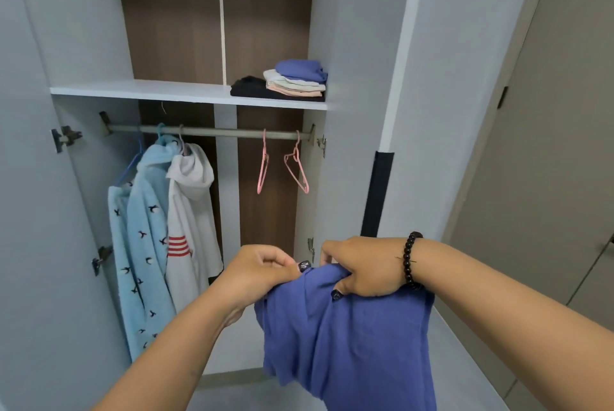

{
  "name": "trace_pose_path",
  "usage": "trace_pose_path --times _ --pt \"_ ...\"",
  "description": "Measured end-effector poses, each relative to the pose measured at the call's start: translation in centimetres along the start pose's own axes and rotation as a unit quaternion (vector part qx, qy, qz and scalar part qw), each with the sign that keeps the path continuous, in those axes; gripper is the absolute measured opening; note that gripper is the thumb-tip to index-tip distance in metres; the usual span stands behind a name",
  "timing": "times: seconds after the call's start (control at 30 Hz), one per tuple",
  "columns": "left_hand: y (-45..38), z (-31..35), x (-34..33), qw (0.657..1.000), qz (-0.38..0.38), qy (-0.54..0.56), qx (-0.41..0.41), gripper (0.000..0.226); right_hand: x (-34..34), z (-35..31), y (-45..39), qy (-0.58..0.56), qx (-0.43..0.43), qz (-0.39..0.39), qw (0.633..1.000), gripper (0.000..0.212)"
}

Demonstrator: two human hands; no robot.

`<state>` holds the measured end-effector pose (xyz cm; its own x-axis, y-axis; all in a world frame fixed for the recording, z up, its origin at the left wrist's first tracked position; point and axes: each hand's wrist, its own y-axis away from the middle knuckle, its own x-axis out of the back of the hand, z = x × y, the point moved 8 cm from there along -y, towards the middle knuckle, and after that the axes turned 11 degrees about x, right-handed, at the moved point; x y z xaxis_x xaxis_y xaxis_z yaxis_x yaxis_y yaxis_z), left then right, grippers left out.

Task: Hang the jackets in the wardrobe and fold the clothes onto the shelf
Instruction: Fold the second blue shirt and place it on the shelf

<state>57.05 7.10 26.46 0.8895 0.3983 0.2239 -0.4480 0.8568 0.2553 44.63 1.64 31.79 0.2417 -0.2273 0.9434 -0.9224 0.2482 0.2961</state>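
Below the white wardrobe shelf, a limp, light blue-violet cotton garment is pinched along its top edge by the left hand and right hand; best gripped there.

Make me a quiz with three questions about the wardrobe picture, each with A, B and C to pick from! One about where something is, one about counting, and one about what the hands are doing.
1. Where is the stack of folded clothes?
A. At the right end of the shelf
B. On the floor
C. Hanging from the rail

2. How many empty pink hangers hang on the rail?
A. One
B. Two
C. Four

3. What are the hands doing?
A. Both rest on the shelf
B. Both hold a blue garment
C. Both hold a hanger

Answers:
1 A, the stack sits on the white shelf against the right wall.
2 B, two bare pink hangers hang right of the jackets.
3 B, the left hand and right hand grip the top of the blue garment.
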Motion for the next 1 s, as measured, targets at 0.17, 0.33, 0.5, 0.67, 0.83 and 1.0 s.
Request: trace_pose_path --times 0.17,0.33,0.5,0.67,0.83,1.0 --pt "-4.1 -1.9 6.2 1.000 0.015 0.013 0.011 0.018 1.2 -1.0 -5.2 -0.008 -0.030 0.007 0.999 0.033" --pt "-7.2 -4.3 12.2 0.997 0.056 0.047 0.024 0.024 1.9 -2.2 -10.5 -0.031 -0.028 0.033 0.999 0.029" --pt "-9.5 -6.0 16.5 0.992 0.076 0.085 0.056 0.012 2.5 -3.7 -16.1 -0.008 0.002 0.002 1.000 0.015" --pt "-10.6 -2.9 21.2 0.969 0.228 -0.062 -0.073 0.018 5.0 -3.9 -20.9 0.004 0.060 0.012 0.998 0.010" --pt "-13.4 1.8 18.8 0.966 0.024 -0.115 -0.231 0.033 8.0 -2.7 -25.3 -0.018 0.124 0.026 0.992 0.005" --pt "-19.1 1.9 18.7 0.945 -0.029 -0.271 -0.180 0.022 12.4 1.2 -27.8 -0.038 0.130 0.056 0.989 0.012"
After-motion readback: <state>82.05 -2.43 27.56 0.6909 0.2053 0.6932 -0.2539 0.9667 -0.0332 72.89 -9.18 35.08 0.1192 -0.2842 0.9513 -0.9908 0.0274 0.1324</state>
